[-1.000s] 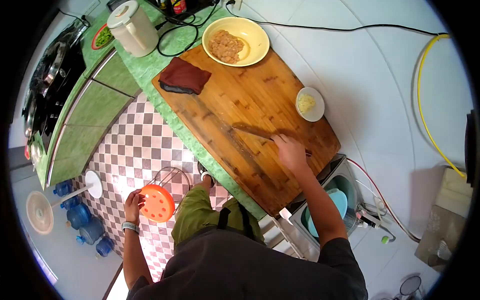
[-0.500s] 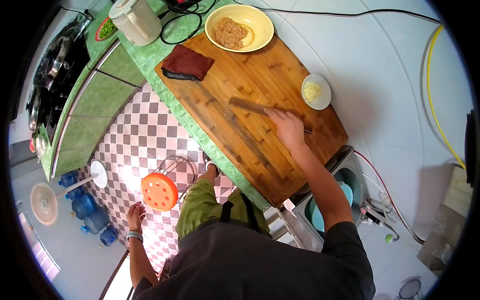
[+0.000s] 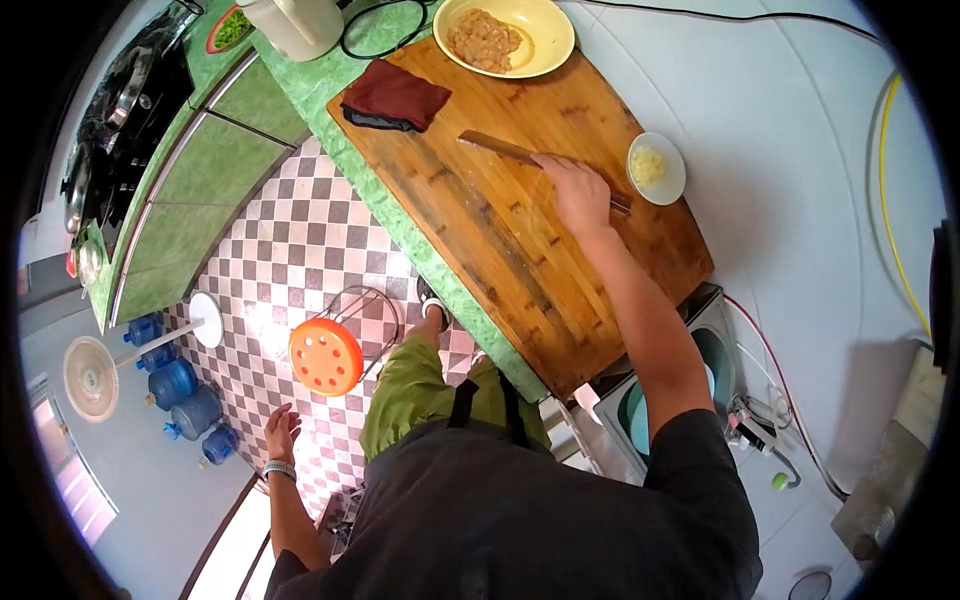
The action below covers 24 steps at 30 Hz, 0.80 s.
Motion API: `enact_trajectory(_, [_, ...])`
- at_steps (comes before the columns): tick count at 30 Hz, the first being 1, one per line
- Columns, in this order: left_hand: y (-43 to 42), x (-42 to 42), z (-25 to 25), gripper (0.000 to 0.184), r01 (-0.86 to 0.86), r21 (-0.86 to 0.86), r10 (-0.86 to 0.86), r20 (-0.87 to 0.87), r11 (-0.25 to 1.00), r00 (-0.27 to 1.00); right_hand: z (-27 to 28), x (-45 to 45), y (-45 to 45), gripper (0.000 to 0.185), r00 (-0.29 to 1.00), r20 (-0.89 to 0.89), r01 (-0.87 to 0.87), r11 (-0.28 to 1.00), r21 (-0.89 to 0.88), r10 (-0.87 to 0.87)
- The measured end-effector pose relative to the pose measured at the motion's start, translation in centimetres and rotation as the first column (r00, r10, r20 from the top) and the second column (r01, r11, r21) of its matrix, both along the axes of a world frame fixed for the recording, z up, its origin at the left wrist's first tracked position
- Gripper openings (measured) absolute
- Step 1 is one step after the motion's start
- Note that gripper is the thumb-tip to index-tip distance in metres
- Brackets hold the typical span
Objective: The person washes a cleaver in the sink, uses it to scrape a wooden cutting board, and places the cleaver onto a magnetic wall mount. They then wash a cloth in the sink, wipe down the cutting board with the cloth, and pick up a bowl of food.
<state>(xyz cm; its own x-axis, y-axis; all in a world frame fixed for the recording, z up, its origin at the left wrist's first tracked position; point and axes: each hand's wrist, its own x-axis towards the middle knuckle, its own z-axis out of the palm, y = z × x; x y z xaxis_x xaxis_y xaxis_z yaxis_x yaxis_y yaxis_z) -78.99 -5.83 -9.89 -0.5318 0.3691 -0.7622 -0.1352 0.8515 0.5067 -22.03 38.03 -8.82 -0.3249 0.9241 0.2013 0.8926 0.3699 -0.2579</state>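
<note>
My right hand (image 3: 580, 195) is closed around a long, narrow-looking knife (image 3: 498, 146) over the wooden cutting board (image 3: 500, 260). One end of the knife points toward a folded dark red cloth (image 3: 397, 92). Its other end shows just past my hand, and the grip is partly hidden under my fingers. Near that hand, a small white bowl (image 3: 668, 185) holds finely chopped pale yellow bits (image 3: 648, 166). At the board's far end, a yellow bowl (image 3: 548, 58) contains diced raw meat (image 3: 482, 42). Down at my side hangs my left hand (image 3: 282, 432), empty, with fingers loosely apart.
An orange stool (image 3: 326, 357) stands on the checkered floor to my left. The sink (image 3: 718, 345) with a blue basin lies right of the board. A white kettle (image 3: 295, 25) and a dish of chopped greens (image 3: 232, 30) sit on the green counter.
The whole view has shifted slightly. My right hand and the knife have moved farther across the board, toward the cloth and yellow bowl. My left hand still hangs at my side.
</note>
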Motion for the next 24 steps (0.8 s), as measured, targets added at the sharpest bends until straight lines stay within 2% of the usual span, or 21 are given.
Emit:
enact_trajectory(2, [-0.5,-0.3,0.2,0.029,-0.009,-0.004,0.009,-0.009,1.000,1.000,-1.3,0.3,-0.8,0.049,1.000,0.004,-0.008,1.000,-0.006,0.008])
enact_trajectory(4, [-0.9,-0.4,0.3,0.028,-0.006,0.059,0.006,0.003,0.998,1.000,-1.2,1.9,-2.8,0.047,0.966,0.002,-0.258,0.966,-0.024,0.259])
enact_trajectory(5, [-1.1,-0.7,0.0,0.028,-0.026,0.039,0.026,0.009,0.999,1.000,-0.7,2.5,-4.2,0.047,0.965,0.007,-0.262,0.965,-0.026,0.262])
enact_trajectory(7, [-1.5,-0.5,-0.2,0.028,-0.047,0.042,0.046,0.014,0.998,0.999,0.5,3.3,-7.3,0.047,0.944,0.012,-0.323,0.928,-0.184,0.331])
enact_trajectory(8, [-1.8,-0.5,-0.2,0.027,-0.059,0.043,0.059,0.011,0.997,0.998,1.0,3.7,-8.1,0.047,0.940,0.014,-0.334,0.925,-0.179,0.342])
enact_trajectory(10, [-2.6,-0.6,-0.2,0.028,-0.084,0.053,0.084,0.009,0.995,0.996,1.7,4.6,-8.8,0.047,0.914,0.078,-0.366,0.892,-0.266,0.398])
enact_trajectory(13, [-3.5,-0.2,-0.1,0.027,-0.128,0.003,0.128,-0.013,0.992,0.992,2.6,4.7,-6.2,0.048,0.927,0.057,-0.342,0.899,-0.273,0.370])
enact_trajectory(15, [-4.6,-0.2,0.3,0.028,-0.127,0.004,0.127,0.003,0.992,0.992,1.6,3.3,-3.1,0.047,0.947,-0.152,-0.302,0.947,-0.112,0.284])
enact_trajectory(17, [-5.6,-0.6,0.3,0.029,-0.138,-0.005,0.138,0.019,0.990,0.990,2.4,0.7,-0.7,0.045,0.995,-0.044,-0.094,0.973,-0.211,0.086])
enact_trajectory(18, [-6.0,-1.0,0.4,0.029,-0.128,-0.011,0.128,0.013,0.992,0.992,1.5,0.1,0.1,0.045,0.996,-0.049,-0.085,0.973,-0.216,0.076])
enact_trajectory(20, [-6.6,-1.7,0.6,0.030,-0.120,-0.023,0.121,0.017,0.993,0.993,-0.4,-0.4,0.9,0.044,0.983,-0.030,-0.183,0.982,-0.053,0.181])
enact_trajectory(21, [-6.5,-2.0,0.8,0.030,-0.122,-0.021,0.122,0.012,0.992,0.992,-0.6,-0.1,0.0,0.044,0.984,-0.027,-0.175,0.983,-0.064,0.173])
enact_trajectory(23, [-6.7,-2.3,0.9,0.030,-0.113,-0.001,0.113,0.009,0.994,0.994,-0.4,0.7,-1.9,0.045,0.951,-0.010,-0.308,0.943,-0.122,0.310])
enact_trajectory(24, [-6.6,-2.2,0.8,0.030,-0.123,-0.005,0.123,0.001,0.992,0.992,-0.3,1.4,-3.1,0.045,0.950,0.001,-0.310,0.943,-0.125,0.312])
